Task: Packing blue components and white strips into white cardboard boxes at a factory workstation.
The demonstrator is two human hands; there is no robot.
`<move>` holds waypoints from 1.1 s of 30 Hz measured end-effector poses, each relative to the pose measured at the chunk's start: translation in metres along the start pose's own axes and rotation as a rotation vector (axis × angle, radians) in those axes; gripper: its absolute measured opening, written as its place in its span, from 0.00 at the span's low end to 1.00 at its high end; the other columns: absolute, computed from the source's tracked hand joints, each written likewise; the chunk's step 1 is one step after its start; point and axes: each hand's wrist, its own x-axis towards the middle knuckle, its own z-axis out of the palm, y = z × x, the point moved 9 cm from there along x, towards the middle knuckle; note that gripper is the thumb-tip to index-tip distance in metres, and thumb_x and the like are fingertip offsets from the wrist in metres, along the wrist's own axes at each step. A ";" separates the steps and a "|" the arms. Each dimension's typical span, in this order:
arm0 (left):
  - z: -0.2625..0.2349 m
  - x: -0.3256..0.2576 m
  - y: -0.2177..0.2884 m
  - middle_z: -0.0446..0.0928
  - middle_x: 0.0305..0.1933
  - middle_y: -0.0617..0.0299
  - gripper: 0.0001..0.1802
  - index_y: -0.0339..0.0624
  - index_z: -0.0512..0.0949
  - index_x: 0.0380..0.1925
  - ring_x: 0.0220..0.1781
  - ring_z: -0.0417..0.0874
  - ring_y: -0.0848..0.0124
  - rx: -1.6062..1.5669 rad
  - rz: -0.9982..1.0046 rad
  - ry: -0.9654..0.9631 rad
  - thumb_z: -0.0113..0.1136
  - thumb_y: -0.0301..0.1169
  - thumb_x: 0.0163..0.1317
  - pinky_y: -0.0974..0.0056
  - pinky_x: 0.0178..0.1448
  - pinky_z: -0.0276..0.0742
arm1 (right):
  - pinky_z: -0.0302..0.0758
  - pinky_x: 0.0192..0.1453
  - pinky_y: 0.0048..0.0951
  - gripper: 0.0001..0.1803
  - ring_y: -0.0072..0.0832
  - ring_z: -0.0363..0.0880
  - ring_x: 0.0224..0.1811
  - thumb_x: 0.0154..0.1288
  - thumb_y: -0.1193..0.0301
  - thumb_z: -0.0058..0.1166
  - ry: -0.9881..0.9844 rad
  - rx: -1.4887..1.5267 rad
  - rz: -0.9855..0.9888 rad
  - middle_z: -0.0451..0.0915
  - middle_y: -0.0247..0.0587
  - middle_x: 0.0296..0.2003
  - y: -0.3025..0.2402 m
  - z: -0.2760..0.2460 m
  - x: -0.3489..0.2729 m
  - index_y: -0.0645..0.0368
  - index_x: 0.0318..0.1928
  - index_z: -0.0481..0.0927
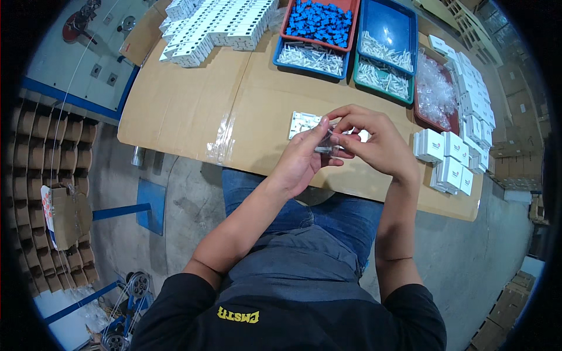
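Both hands are raised over a cardboard-covered table (193, 105). A small clear plastic piece (325, 143) is steadied by the left hand (304, 161) and pinched by the right hand (374, 143), with trays of parts (386, 41) within reach.

Matt cardboard tabletop (193, 105); perhaps glossy plastic trays (386, 23).

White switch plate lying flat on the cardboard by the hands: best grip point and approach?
Probably pinch the white plate by its far and left edges, coming from above-left. It lies flat on the cardboard-covered table, and the left hand covers its near right corner.
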 end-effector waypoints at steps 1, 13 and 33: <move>-0.001 0.000 0.000 0.85 0.51 0.59 0.28 0.41 0.76 0.59 0.49 0.89 0.67 0.000 0.000 0.004 0.41 0.53 0.82 0.64 0.49 0.82 | 0.78 0.44 0.26 0.08 0.25 0.84 0.42 0.64 0.77 0.61 -0.003 0.002 -0.001 0.85 0.44 0.52 0.002 0.001 0.001 0.66 0.43 0.85; -0.025 0.007 -0.013 0.84 0.51 0.59 0.28 0.41 0.77 0.58 0.49 0.89 0.66 -0.062 -0.038 0.057 0.42 0.54 0.82 0.65 0.47 0.83 | 0.80 0.43 0.28 0.11 0.27 0.85 0.41 0.72 0.71 0.59 0.020 0.053 0.007 0.86 0.45 0.49 0.022 0.010 0.009 0.65 0.47 0.86; -0.031 0.027 -0.013 0.83 0.59 0.53 0.30 0.38 0.73 0.66 0.52 0.88 0.65 -0.073 -0.071 0.051 0.43 0.51 0.81 0.63 0.53 0.83 | 0.78 0.48 0.25 0.09 0.23 0.84 0.42 0.75 0.72 0.57 0.211 0.315 0.130 0.88 0.38 0.44 0.089 -0.011 0.010 0.66 0.47 0.85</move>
